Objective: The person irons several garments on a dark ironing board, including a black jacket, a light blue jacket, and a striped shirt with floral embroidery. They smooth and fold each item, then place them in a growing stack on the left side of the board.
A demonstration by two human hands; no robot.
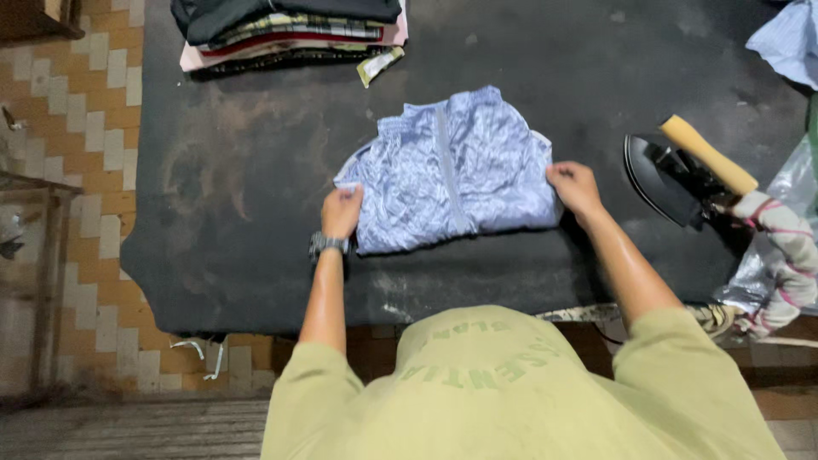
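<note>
While the folded pale-blue garment [456, 170] lies mid-table on the dark ironing surface [256, 128], left hand [342, 211] and right hand [575, 186] pinch its side edges — fingers seemingly closed on cloth; keep both edges level and taut.

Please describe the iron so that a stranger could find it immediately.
Look at the right edge of the dark padded table. There the black iron with a pale wooden handle stands tipped up, right of the right hand. It is the only hard tool among cloth.
</note>
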